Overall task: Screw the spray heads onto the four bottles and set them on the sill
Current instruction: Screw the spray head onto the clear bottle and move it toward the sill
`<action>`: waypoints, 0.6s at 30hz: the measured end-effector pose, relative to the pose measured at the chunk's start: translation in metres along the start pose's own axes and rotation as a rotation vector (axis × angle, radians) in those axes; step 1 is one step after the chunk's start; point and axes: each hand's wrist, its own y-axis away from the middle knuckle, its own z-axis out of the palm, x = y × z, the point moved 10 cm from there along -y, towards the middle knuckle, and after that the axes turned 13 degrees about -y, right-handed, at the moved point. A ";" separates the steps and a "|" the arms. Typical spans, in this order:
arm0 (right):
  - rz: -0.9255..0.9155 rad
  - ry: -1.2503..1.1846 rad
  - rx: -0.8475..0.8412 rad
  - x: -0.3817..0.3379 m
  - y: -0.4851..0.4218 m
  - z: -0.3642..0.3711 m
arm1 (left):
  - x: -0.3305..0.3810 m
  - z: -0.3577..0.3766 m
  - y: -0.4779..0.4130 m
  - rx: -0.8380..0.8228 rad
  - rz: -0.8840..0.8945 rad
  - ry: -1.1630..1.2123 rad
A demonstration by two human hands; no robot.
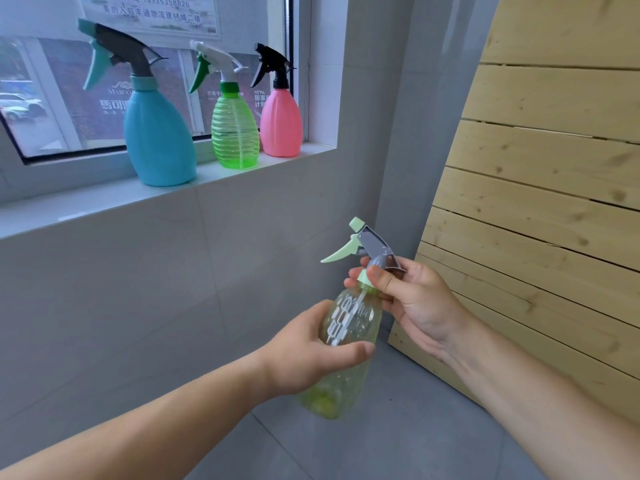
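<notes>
My left hand (311,351) is wrapped around the belly of the yellow-green bottle (346,344), thumb across the front, fingers hidden behind it. I hold the bottle in the air, tilted a little with its neck leaning away from me, above the grey floor tiles (398,441) and touching nothing else. My right hand (412,299) pinches the pale green collar (364,277) of the grey spray head (375,247) between thumb and fingertips, a narrow grip right at the neck. The head sits on the mouth of the bottle, its trigger pointing left and its dip tube showing down inside the clear wall. I cannot tell from here whether the threads are fully home; I judge that I am in the turning step, with the collar close to seated.

To my right a slatted wooden panel (540,188) leans against the wall. Beyond my hands, up and to the left, is the white sill (104,206). Three bottles stand on it upright, each with its head on: the blue bottle (159,140) nearest the front edge, the green ribbed bottle (235,133) just beside it to the right, and the pink bottle (280,124) touching or nearly touching the green one, close to the sill's right end by the window reveal.

So three of four look done. What is left, as I judge it, is finishing this collar and standing the fourth bottle on the sill; the bare stretch left of the blue one has room.
</notes>
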 end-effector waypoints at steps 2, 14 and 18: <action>-0.030 0.031 0.024 -0.001 0.001 -0.002 | -0.002 -0.005 0.001 0.062 -0.019 -0.109; -0.016 0.014 0.010 -0.021 0.001 0.009 | 0.016 -0.012 0.015 -0.106 -0.020 0.202; -0.033 0.290 -0.011 -0.015 0.013 0.026 | 0.026 -0.059 0.023 0.121 0.034 0.278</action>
